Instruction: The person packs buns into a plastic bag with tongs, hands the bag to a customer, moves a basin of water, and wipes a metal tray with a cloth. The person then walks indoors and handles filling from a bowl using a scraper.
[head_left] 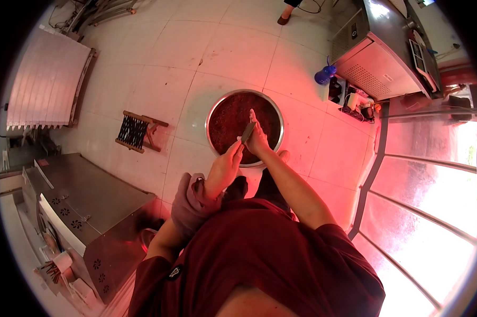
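Observation:
A wide metal basin (208,129) stands on the floor in front of me, filled with a dark red, coarse-looking mass (233,113). Over it, my left hand (226,168) is closed at the lower end of a short, flat, dark blade-like tool (247,132); its exact kind is unclear. My right hand (257,140) is open, fingers stretched toward the far side of the basin, with the tool lying against or very near its palm. A bunched greyish-purple cloth (188,206) wraps my left forearm.
A small wooden folding stool (132,132) stands left of the basin. Metal counters (98,190) are at lower left, and a metal cabinet (378,66) at upper right, near a blue bottle (325,74). Glazed panels (418,185) line the right. Another person's foot (284,19) shows at the top.

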`<state>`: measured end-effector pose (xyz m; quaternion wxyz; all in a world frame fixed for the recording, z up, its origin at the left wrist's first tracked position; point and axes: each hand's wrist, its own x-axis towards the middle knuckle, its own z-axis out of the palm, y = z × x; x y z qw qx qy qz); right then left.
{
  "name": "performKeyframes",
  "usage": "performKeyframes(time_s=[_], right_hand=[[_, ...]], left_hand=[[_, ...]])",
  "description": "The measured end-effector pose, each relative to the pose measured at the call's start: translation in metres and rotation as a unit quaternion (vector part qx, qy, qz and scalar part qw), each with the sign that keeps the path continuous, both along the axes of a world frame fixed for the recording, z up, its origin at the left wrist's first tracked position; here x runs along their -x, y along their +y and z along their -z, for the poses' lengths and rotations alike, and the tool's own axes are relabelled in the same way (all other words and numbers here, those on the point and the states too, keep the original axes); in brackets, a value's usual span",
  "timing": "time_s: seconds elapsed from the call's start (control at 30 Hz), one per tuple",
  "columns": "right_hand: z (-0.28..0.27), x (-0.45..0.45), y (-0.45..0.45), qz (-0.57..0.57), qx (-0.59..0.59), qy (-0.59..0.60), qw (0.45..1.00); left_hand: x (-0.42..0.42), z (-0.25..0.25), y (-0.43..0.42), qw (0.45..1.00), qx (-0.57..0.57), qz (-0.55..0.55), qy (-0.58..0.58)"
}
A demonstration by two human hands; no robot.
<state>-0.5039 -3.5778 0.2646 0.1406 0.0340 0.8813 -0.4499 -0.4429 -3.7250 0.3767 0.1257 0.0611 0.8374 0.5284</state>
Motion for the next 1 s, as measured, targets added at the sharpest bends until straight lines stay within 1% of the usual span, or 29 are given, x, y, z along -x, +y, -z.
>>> performKeyframes(time_s=[0.07,0.17,0.23,0.33,0.43,0.47,0.53,0.6,0.63,0.73,0.83,0.93,1.0], right_hand=[[-0.008,0.0,0.003,-0.007,0.01,-0.044,0.999],[-0.011,-0.005,0.005,-0.014,-0.025,-0.025,0.999],[-0.016,-0.01,0.004,-0.019,-0.035,-0.037,0.999],[-0.029,-0.015,0.008,-0.04,-0.07,-0.024,0.996],[-0.03,-0.025,0.012,-0.096,-0.104,-0.007,0.99],[-0.03,-0.027,0.013,-0.12,-0.114,-0.002,0.986],[-0.036,-0.025,0.014,-0.069,-0.114,-0.024,0.991],[-0.044,-0.023,0.016,-0.03,-0.119,-0.026,0.992],[-0.044,-0.024,0.017,-0.058,-0.142,0.002,0.988],[-0.04,-0.023,0.018,-0.13,-0.196,0.088,0.968],[-0.025,-0.014,0.019,-0.158,-0.283,0.109,0.94],[-0.019,-0.003,0.024,-0.151,-0.248,0.036,0.956],[-0.019,0.004,0.023,-0.102,-0.134,-0.052,0.984]], left_hand=[[0.003,0.003,0.0,1.0,-0.002,-0.01,0.001],[0.008,0.009,-0.001,1.0,0.0,-0.019,-0.012],[0.013,0.018,-0.001,0.999,0.011,-0.027,-0.014],[0.02,0.02,-0.002,0.998,-0.015,-0.013,-0.062],[0.027,0.045,-0.002,0.999,-0.015,-0.037,0.032],[0.029,0.048,-0.004,0.999,0.01,-0.03,0.037],[0.03,0.048,-0.008,0.997,0.059,-0.018,0.046],[0.028,0.045,-0.01,0.989,0.091,-0.004,0.119],[0.025,0.043,-0.011,0.982,0.108,0.004,0.154],[0.017,0.035,-0.016,0.943,0.282,0.044,0.169],[0.014,0.019,-0.021,0.926,0.331,0.073,0.164],[0.008,0.001,-0.027,0.923,0.351,0.087,0.131],[0.003,-0.011,-0.031,0.941,0.312,0.076,0.109]])
